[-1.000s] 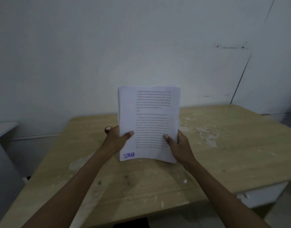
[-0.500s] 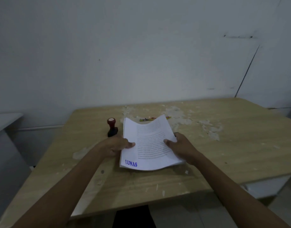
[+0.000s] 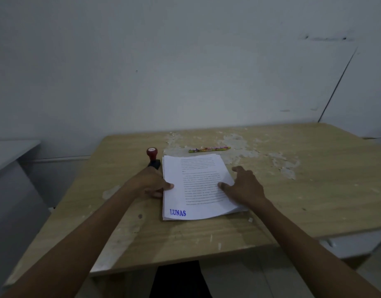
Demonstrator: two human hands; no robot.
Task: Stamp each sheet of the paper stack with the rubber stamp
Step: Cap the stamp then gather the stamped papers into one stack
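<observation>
Paper stack lies flat at frame centre on the table, top sheet w/ blue "LUNAS" mark at its lower left corner. Left hand pinches the stack's left edge, thumb on top; right hand rests w/ fingers spread, thumb tip on the right margin. Rubber stamp stands upright just beyond the left hand, upper left of the stack. Sheets prob. light, floppy, slide easily: pin the stack, lift one corner. Take the stamp by its red knob.
</observation>
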